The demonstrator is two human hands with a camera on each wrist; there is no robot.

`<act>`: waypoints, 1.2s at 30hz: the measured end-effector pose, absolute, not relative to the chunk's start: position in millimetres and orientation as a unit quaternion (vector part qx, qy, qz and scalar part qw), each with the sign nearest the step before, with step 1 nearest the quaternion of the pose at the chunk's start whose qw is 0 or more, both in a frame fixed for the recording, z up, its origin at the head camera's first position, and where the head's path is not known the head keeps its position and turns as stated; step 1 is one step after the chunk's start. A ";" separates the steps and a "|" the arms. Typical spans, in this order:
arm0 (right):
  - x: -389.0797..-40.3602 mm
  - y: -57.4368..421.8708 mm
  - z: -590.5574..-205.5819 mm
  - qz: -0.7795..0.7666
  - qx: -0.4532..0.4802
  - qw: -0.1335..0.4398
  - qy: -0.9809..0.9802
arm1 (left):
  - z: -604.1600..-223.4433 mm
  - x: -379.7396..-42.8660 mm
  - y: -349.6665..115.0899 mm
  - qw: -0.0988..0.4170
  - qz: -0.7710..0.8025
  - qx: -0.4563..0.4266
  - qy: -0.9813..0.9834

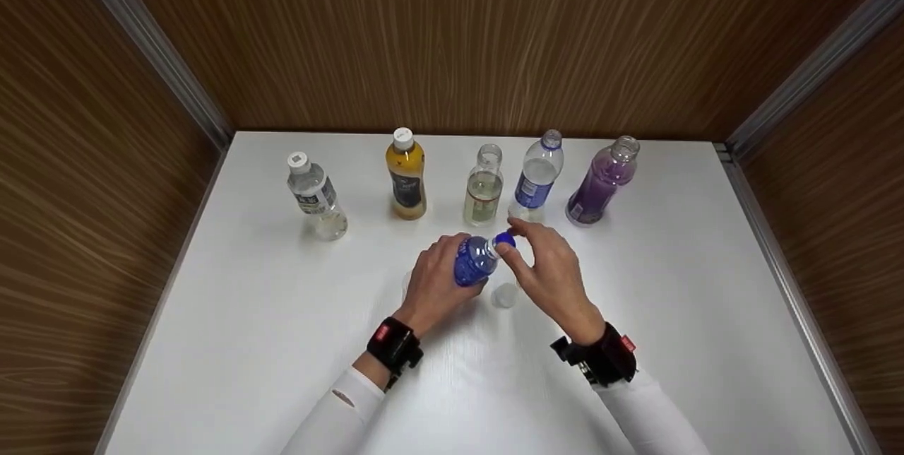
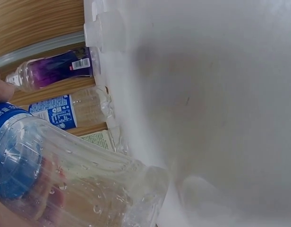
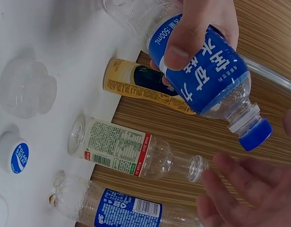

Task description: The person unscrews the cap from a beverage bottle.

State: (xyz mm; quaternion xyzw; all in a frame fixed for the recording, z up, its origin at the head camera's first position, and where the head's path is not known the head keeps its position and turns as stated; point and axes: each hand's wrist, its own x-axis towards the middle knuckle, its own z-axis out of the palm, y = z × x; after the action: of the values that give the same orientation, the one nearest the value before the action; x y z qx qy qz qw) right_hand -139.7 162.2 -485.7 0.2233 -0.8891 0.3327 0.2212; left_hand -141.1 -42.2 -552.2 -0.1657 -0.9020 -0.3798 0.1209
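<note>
My left hand [image 1: 434, 278] grips a clear plastic bottle [image 1: 474, 261] by its blue label, tilted with the neck toward the right. A blue cap [image 3: 255, 135] sits on its mouth. In the left wrist view, droplets cling inside the clear lower part of this bottle. The right hand [image 1: 554, 271] is beside the cap, thumb and fingers spread around it in the head view. Seen from the right wrist, its fingertips [image 3: 223, 163] stand apart from the cap, with nothing between them.
Behind the hands stand a white-capped clear bottle [image 1: 316, 195], a white-capped orange bottle [image 1: 407, 176], and uncapped ones: a pale-label bottle [image 1: 484, 190], a blue-label bottle [image 1: 538, 179] and a purple bottle [image 1: 600, 183]. A white cap [image 3: 12, 152] and translucent pieces [image 3: 27, 90] lie on the table.
</note>
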 end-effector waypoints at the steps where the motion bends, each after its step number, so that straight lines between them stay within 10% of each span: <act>1: -139.5 162.3 -485.8 0.325 0.218 0.229 -0.891 | -552.4 -141.0 -41.9 0.123 -0.378 -0.166 -0.903; 15: -141.5 161.4 -486.8 0.311 0.223 0.278 -0.881 | -553.4 -140.4 -39.8 0.140 -0.371 -0.174 -0.901; 36: -141.2 168.7 -484.0 0.380 0.289 0.185 -0.859 | -555.2 -141.3 -41.2 0.144 -0.371 -0.178 -0.900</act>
State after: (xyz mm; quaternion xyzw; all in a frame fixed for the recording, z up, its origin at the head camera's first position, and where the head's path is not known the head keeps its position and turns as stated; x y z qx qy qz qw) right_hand -141.2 168.7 -484.0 0.2887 -0.8589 0.3801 0.1854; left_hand -141.3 -41.2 -555.2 -0.1779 -0.8998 -0.3713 0.1444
